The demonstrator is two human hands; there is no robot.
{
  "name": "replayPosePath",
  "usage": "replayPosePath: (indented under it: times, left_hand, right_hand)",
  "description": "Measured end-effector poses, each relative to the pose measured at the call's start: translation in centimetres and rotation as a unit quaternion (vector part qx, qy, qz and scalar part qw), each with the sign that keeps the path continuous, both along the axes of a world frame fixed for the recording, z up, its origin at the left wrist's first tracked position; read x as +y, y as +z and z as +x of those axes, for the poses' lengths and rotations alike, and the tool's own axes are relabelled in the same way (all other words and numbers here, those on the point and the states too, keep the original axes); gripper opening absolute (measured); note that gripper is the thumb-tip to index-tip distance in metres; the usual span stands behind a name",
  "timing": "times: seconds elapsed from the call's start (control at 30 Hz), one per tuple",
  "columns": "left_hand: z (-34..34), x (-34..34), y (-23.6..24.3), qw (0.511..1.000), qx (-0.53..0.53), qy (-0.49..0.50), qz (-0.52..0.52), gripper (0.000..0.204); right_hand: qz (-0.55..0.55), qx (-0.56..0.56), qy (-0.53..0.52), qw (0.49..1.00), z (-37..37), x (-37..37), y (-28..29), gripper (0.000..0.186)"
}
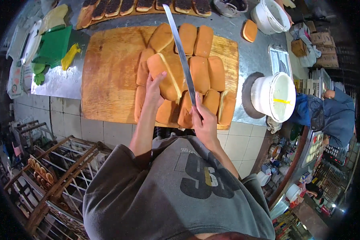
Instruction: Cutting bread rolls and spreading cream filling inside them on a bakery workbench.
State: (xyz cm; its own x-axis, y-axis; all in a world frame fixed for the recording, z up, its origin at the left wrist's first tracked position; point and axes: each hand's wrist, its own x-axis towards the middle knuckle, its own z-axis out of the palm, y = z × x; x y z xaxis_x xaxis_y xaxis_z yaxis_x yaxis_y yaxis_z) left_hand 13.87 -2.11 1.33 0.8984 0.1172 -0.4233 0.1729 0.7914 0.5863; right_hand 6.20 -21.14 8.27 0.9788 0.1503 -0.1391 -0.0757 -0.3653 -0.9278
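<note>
My left hand is closed around the side of a golden-brown bread loaf, lifted and tilted over the others; a pale strip runs along its right edge. In my right hand is the handle of a long bread knife, its narrow blade pointing up and away, just right of the held loaf. Several more loaves lie close together in rows beneath and around my hands. They rest on a wooden board, whose left part shows bare wood. Part of the loaves under my left hand is hidden.
Dark-topped bread slabs line a board at the far edge. One bun lies on the metal table near a white bucket. Another white bucket stands right, a green box left. A rack is lower left; a person is at right.
</note>
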Motion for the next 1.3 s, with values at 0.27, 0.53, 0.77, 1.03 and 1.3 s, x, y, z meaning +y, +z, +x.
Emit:
replayPosePath:
  times: [0.27, 0.53, 0.77, 1.03, 1.3]
  left_hand:
    - [-1.4, 3.6, 1.9, 0.997, -0.049, 0.012, -0.056, 0.051]
    - [1.2, 7.5, 2.6, 0.999, -0.032, 0.015, -0.009, 0.045]
    - [2.6, 5.4, 3.3, 0.998, -0.051, -0.023, 0.021, 0.051]
    - [0.9, 1.3, 3.7, 0.997, -0.008, -0.083, -0.006, 0.054]
    - [0.6, -0.9, 1.3, 0.989, -0.003, -0.144, 0.044, 0.05]
  right_hand:
    - [-0.13, -0.15, 0.035, 0.98, 2.7, 8.2, 1.7, 0.049]
    - [-0.199, -0.162, 0.031, 0.966, -2.3, 9.4, 0.0, 0.057]
    - [-0.193, -0.073, -0.023, 0.978, -11.0, 6.2, -0.7, 0.057]
    - [-0.171, -0.104, -0.066, 0.978, -5.6, 7.2, -0.5, 0.053]
    - [-0.206, -0.041, -0.068, 0.975, -12.8, 4.4, -1.5, 0.048]
